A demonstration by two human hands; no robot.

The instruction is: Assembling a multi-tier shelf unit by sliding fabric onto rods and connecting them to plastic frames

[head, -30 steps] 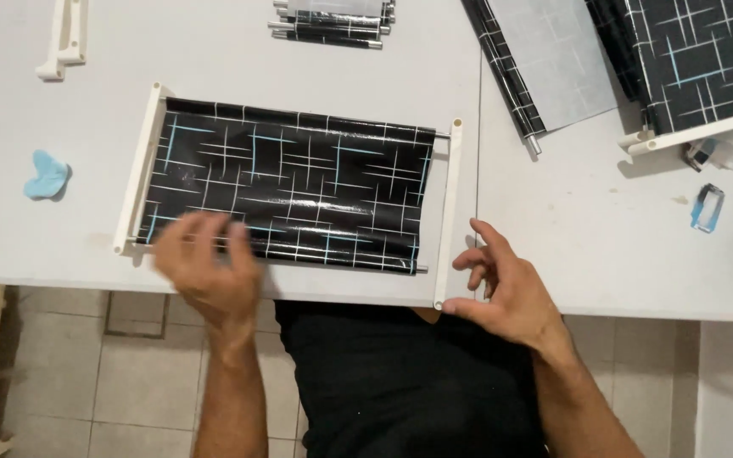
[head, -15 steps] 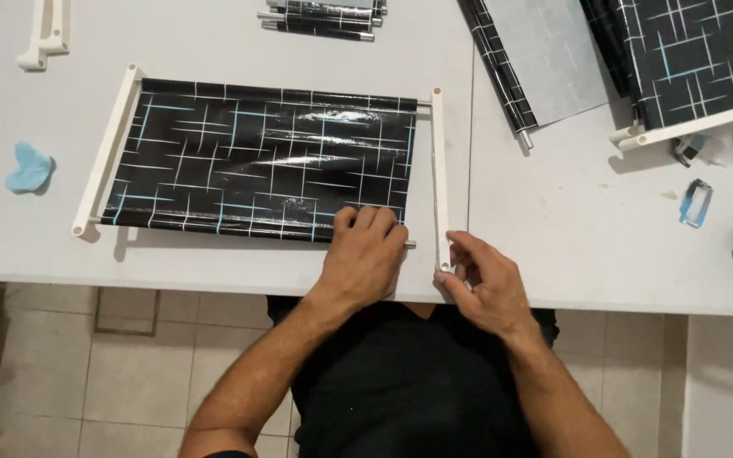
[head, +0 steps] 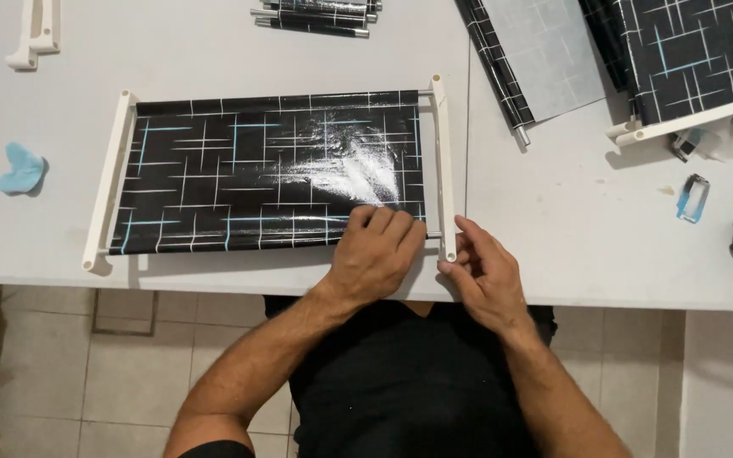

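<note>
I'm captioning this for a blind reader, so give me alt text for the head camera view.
Two bare hands work at the near right corner of a black patterned panel on a white table: the left hand presses the panel's edge, the right hand touches the white end rail. More panels lie beyond.

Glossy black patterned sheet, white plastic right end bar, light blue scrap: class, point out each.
Glossy black patterned sheet (head: 256,170), head view, its centre.
White plastic right end bar (head: 444,153), head view, mid-length.
Light blue scrap (head: 22,169), head view, its middle.
</note>
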